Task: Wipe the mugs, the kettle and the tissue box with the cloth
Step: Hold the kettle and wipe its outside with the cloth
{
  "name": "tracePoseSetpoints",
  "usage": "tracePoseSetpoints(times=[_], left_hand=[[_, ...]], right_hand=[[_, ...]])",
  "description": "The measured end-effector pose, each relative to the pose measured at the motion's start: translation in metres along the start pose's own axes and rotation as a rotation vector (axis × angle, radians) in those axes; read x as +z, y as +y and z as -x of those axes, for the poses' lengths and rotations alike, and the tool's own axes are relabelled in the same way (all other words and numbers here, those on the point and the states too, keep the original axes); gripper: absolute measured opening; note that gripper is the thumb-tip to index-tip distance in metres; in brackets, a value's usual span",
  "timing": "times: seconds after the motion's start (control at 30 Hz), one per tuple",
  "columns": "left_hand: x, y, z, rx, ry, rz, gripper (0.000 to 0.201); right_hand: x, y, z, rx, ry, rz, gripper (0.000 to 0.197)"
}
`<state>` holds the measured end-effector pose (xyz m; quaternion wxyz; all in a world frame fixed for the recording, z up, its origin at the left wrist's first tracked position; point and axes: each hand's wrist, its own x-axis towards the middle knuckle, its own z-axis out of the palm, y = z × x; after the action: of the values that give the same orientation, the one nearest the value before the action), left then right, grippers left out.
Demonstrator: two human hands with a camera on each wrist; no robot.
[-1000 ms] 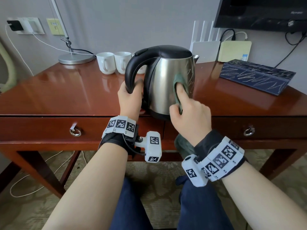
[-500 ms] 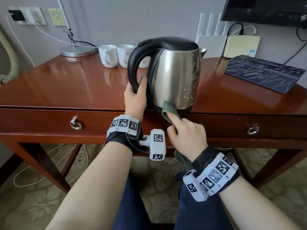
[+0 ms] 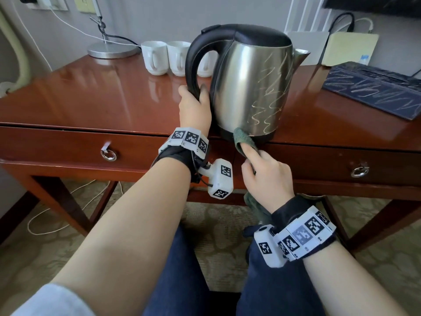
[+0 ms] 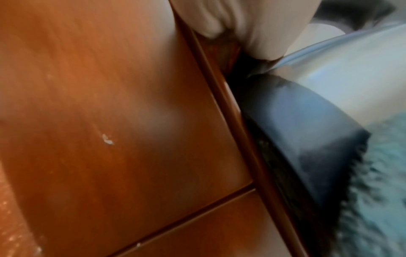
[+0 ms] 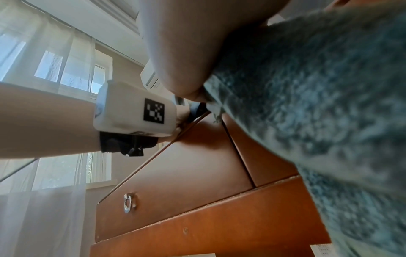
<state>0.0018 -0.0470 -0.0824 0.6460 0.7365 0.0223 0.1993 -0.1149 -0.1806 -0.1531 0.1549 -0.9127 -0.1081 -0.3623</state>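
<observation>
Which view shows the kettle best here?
The head view: the whole kettle shows, handle, lid, spout and scribbled steel side. The left wrist view catches only a blurred strip of its base and wall; the right wrist view shows none of it.

hotel room — desk (image 3: 118, 103) | kettle (image 3: 250, 87) | mugs (image 3: 155, 57) | router (image 3: 307, 45)

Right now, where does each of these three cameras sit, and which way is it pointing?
Head: worn on the head, looking down at the kettle on the desk; shows both forearms, left hand, right hand, knees.
Left wrist: under the left wrist, facing the drawer front and kettle base; shows the palm.
Right wrist: under the right wrist, looking up past the cloth; shows the left forearm.
All three share the cloth.
</observation>
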Motion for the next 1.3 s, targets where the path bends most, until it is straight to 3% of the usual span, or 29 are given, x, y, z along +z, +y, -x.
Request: tracePoseSetpoints(times=[0.17,0.47,0.6,0.7,0.87,0.97,1.1,1.3], left_hand=[[0.001,-0.003,-0.001,0.009,-0.006,-0.038,0.028],[0.001,-0.005,-0.001,0.017,-0.027,-0.058,0.035],[0.001,-0.005,0.000,0.019,-0.036,-0.069,0.022],[0.000,-0.005,0.001,0.022,-0.042,-0.060,0.027],[-0.001,-0.004,0.003,0.039,-0.052,-0.069,0.020],[-0.002,-0.004,0.002,0.046,-0.052,-0.070,0.021],[-0.001,-0.004,0.005,0.046,-0.058,-0.095,0.021],[-0.001,-0.004,0.005,0.054,-0.059,-0.124,0.020]], right_hand=[[-0.001,0.012,0.008,0.015,0.038,-0.009,0.041],[-0.007,0.019,0.011,0.205,0.290,-0.261,0.037],[-0.004,0.009,0.009,0.186,0.258,-0.257,0.036],[0.000,0.002,0.006,0.131,0.194,-0.257,0.037],[0.005,-0.007,-0.004,0.116,-0.070,-0.263,0.041],[0.000,-0.003,-0.007,0.230,-0.059,-0.444,0.042],[-0.013,0.007,-0.015,0.534,-0.063,-0.833,0.046],[-0.016,0.014,-0.018,0.779,0.079,-1.142,0.034]])
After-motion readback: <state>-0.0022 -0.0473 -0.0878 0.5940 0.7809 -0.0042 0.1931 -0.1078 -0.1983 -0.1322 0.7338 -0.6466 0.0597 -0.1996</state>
